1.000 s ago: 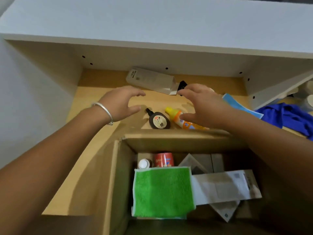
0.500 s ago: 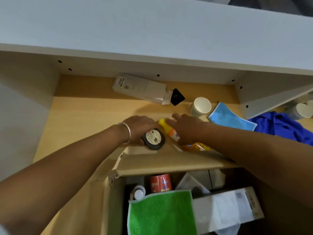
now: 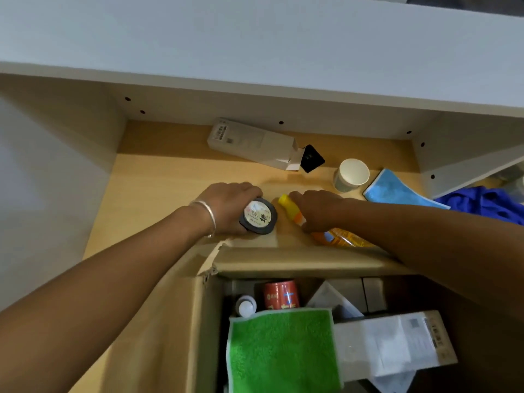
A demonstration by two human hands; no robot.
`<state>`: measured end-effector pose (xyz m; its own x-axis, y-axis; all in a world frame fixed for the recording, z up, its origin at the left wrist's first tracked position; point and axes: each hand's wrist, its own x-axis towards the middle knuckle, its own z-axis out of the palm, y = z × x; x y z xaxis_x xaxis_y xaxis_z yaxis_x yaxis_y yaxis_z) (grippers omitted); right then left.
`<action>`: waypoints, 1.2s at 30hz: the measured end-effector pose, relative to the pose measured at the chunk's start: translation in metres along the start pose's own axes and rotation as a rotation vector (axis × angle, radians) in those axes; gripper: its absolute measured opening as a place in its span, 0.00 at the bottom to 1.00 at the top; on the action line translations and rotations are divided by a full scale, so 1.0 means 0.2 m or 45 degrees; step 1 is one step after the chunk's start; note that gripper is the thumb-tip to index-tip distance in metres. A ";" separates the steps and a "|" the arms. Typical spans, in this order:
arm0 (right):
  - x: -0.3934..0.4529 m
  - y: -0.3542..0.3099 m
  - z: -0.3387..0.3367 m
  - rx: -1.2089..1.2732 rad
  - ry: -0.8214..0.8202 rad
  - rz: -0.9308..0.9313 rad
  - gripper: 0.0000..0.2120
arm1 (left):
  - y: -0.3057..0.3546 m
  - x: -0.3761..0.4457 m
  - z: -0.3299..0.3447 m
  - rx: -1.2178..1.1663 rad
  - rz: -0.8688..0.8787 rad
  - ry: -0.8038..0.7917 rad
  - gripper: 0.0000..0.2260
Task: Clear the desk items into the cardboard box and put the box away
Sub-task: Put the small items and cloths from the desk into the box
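Note:
My left hand (image 3: 226, 205) is closed around a round black bottle (image 3: 258, 216) with a pale label, tilted up off the wooden desk (image 3: 158, 188). Beside it my right hand (image 3: 317, 209) grips an orange bottle (image 3: 338, 237) with a yellow cap that lies on the desk. Just in front of both hands stands the open cardboard box (image 3: 283, 260). Inside it lie a green cloth (image 3: 283, 353), a red can (image 3: 280, 296), a small white-capped bottle (image 3: 246, 306) and a white carton (image 3: 394, 341).
At the back of the desk lie a long white carton (image 3: 252, 143) with a black piece (image 3: 311, 158) at its end, a white paper cup (image 3: 351, 174), a light blue cloth (image 3: 397, 191) and a dark blue cloth (image 3: 487, 202). A white shelf (image 3: 255, 52) hangs overhead.
Both hands came down from hovering onto the two bottles and closed on them. The black bottle, lying flat before, is now tipped up in my left hand.

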<state>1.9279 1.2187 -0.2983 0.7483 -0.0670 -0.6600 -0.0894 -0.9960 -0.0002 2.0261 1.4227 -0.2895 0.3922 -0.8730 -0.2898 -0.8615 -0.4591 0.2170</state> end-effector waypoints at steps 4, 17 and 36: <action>-0.13 0.00 -0.06 0.101 0.198 -0.064 0.42 | 0.02 -0.18 -0.21 -0.008 -0.131 0.199 0.27; -1.14 0.01 -0.28 0.507 1.221 -0.373 0.32 | 0.74 -0.83 -0.88 0.157 -0.157 0.494 0.33; -1.79 0.03 0.29 0.510 0.647 -0.268 0.44 | 1.21 -0.73 -0.24 0.596 -0.172 -0.599 0.33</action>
<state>1.6212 1.2396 -0.1056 0.9835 0.0092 -0.1807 -0.0711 -0.8987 -0.4327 1.7753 1.4306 -0.1500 0.4156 -0.5997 -0.6838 -0.9051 -0.3472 -0.2456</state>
